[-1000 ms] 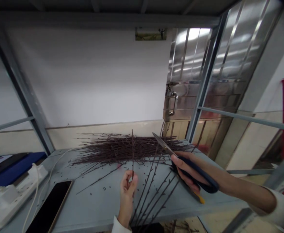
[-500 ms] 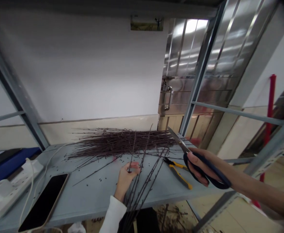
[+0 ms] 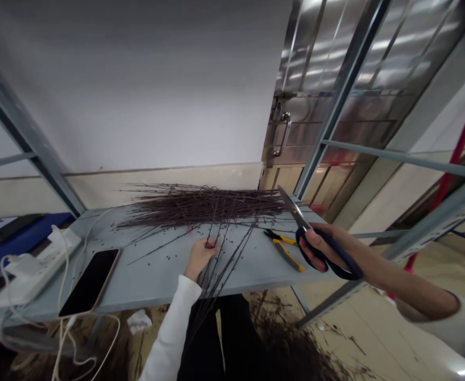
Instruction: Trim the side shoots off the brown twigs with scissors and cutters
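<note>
My left hand (image 3: 201,257) is closed around a thin dark twig near the front edge of the grey shelf (image 3: 145,280). More loose twigs (image 3: 228,264) lean up from my lap across that edge, just right of the hand. In my right hand (image 3: 323,247) is a pair of dark-handled scissors (image 3: 295,209), blades together and pointing up and to the left. Below the scissors lie yellow-handled pliers (image 3: 288,255), jaws toward the left. A thick heap of dark twigs (image 3: 204,206) lies along the back of the shelf.
A phone (image 3: 90,280) and a white power strip (image 3: 37,270) with cables sit at the left, beside a blue folder (image 3: 53,219). Metal uprights (image 3: 346,95) frame the shelf. Cut twigs (image 3: 296,344) litter the floor, and a metal door (image 3: 312,90) stands behind.
My view has tilted down, showing more of my lap and the floor. The left hand's fingers have closed in tighter around the twig. The scissors remain in my right hand.
</note>
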`<act>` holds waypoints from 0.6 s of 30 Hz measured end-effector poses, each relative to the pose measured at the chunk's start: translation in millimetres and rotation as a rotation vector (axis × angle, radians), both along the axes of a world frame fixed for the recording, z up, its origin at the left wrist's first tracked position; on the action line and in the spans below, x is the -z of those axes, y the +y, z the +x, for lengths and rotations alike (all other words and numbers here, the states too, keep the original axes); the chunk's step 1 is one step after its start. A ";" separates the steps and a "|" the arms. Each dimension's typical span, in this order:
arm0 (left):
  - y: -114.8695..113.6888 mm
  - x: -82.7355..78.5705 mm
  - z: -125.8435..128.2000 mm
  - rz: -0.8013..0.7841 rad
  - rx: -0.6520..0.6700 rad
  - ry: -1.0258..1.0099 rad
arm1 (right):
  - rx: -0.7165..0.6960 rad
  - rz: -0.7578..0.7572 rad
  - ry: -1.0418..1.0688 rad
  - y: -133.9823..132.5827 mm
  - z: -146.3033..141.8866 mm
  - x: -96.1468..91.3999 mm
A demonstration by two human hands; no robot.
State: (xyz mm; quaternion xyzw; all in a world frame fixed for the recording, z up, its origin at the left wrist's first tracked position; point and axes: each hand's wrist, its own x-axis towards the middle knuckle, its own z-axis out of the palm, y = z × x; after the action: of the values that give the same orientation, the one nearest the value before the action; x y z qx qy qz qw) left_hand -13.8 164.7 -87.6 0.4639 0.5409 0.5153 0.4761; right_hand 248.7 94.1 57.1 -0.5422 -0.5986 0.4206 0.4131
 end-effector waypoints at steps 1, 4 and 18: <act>-2.2 -3.8 1.4 -0.022 0.033 -0.036 | -0.072 -0.022 -0.014 -1.6 -1.2 2.1; -8.1 -19.7 6.5 -0.048 0.125 -0.160 | -0.170 -0.018 -0.046 -6.9 -7.2 9.8; -22.1 -61.6 -1.6 0.069 0.198 -0.405 | -0.287 -0.129 -0.001 -7.2 -36.7 46.3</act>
State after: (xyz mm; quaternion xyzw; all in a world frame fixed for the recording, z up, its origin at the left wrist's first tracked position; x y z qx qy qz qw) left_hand -15.4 142.6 -25.9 0.4180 0.3681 0.5668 0.6071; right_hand 212.0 86.9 10.7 -0.4767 -0.6420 0.5125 0.3129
